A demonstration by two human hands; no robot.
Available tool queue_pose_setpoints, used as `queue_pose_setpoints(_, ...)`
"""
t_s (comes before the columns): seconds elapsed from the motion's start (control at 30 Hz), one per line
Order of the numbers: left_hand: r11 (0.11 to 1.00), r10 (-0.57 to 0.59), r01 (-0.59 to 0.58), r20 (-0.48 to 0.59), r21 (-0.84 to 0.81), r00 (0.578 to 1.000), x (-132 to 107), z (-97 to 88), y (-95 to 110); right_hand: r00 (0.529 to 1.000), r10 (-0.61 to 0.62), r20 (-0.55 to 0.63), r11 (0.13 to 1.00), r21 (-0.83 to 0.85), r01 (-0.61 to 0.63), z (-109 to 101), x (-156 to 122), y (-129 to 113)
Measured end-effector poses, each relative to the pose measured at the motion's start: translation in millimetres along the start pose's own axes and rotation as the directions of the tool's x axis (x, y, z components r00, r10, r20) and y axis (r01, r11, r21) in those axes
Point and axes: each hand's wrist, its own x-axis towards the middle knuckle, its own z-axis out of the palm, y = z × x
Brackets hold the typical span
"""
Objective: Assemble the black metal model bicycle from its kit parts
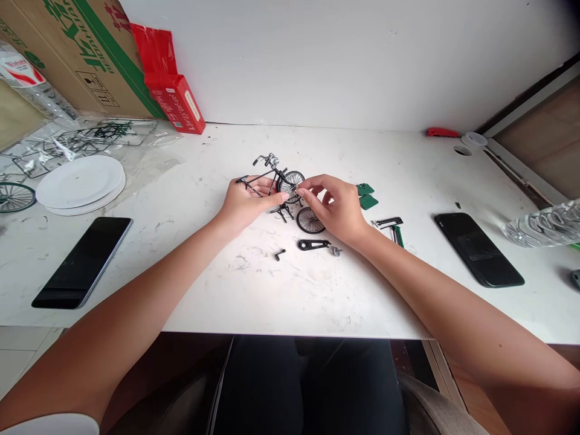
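Observation:
A small black model bicycle (274, 177) with one wheel fitted is held above the white table (272, 290). My left hand (247, 202) is closed around its frame from the left. My right hand (335, 208) pinches at the fitted wheel (292, 181) with thumb and forefinger; whether a small part is between them I cannot make out. A loose spoked wheel (310, 221) lies under my right hand. A black chain guard (312, 244), a small crank (280, 254) and a black stand piece (283, 211) lie close by.
Green parts (366, 196) and black and green tools (393, 227) lie right of my hands. Phones rest at the left (84, 261) and right (478, 249). White plates (80, 184), plastic sprues (90, 138), a red box (174, 99), a cardboard box (77, 54) and a water bottle (544, 225) ring the table.

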Motion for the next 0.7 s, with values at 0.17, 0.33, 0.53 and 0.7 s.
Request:
queue_pose_setpoints(0.17,0.999,0.039,-0.039,-0.004,0.021,0.999,-0.3,0.9,-0.5,1.000,-0.001,0.003,0.999,-0.048,0.001,-1.0,0.8,0.5)
queue_pose_setpoints(0.33,0.996,0.065,-0.063,-0.034,0.060,0.997,-1.5,2.8,1.3,0.999,-0.020,0.029,0.997,-0.076,0.022,-1.8,0.2,-0.8)
queue_pose_setpoints(0.53,0.987,0.117,-0.112,-0.033,0.118,0.993,-3.7,4.6,2.4,1.000,-0.001,0.011,0.995,-0.098,0.002,-0.8,-1.2,0.5)
queue_pose_setpoints(0.7,0.981,0.139,-0.133,-0.036,0.140,0.990,-4.2,4.3,1.5,1.000,0.011,0.006,0.997,-0.076,-0.010,-0.2,-0.4,3.3)
